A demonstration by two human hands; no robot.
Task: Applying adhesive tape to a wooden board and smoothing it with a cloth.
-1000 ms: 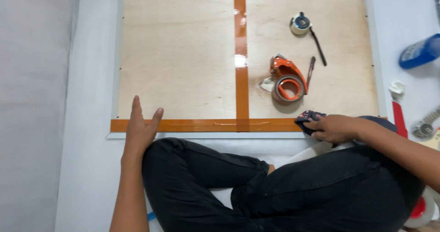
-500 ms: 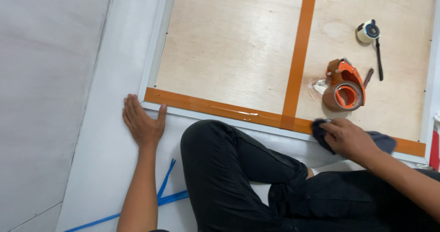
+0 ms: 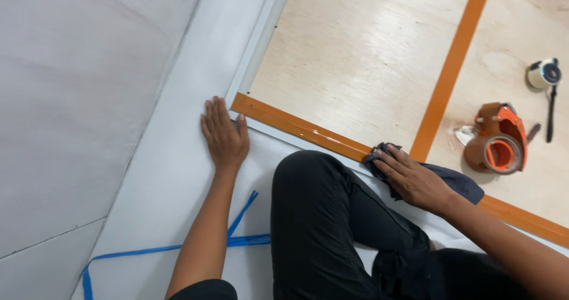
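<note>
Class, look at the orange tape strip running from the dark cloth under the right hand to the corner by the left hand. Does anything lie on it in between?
Nothing visible does. Between the dark cloth under the right hand and the left hand, the orange tape strip lies bare and glossy. The tape dispenser sits on the plywood, off that strip.

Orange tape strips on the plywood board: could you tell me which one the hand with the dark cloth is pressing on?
The strip along the board's near edge, under the right hand and dark cloth; the other strip runs away up the board.

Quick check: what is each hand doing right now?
Left hand: open, flat on the white sheet.
Right hand: pressing a dark cloth on the orange tape.
</note>
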